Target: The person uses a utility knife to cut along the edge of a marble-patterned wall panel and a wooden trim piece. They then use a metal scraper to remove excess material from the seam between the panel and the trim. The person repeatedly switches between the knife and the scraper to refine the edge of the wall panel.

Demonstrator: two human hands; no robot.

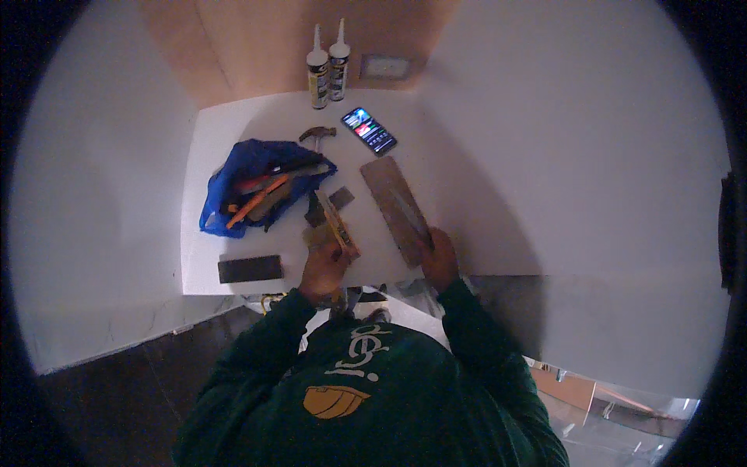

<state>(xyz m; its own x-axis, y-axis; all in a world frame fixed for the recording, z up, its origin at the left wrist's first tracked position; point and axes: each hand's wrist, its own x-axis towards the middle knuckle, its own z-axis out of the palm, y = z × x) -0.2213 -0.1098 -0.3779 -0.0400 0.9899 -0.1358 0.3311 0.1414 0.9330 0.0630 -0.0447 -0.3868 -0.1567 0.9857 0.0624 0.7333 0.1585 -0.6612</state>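
My left hand (325,274) is closed round a narrow, light-coloured strip with an orange-yellow marking (335,222), held near the table's front edge; its exact kind is not clear. To the right, my right hand (441,261) grips the near end of a long, flat brown rectangular tool (386,187). A paler ridge runs along that tool, which slants away to the far left. Just beyond my left hand lie small grey-brown block-like pieces (341,198), partly covered by the strip. Dim light blurs the fingers of both hands.
On the white table (204,167) lie an open blue bag (222,191) of tools, a claw hammer (317,134), a lit phone (369,131) and a dark rectangular block (250,269). Two sealant cartridges (318,80) stand at the back. White walls (568,140) flank the table.
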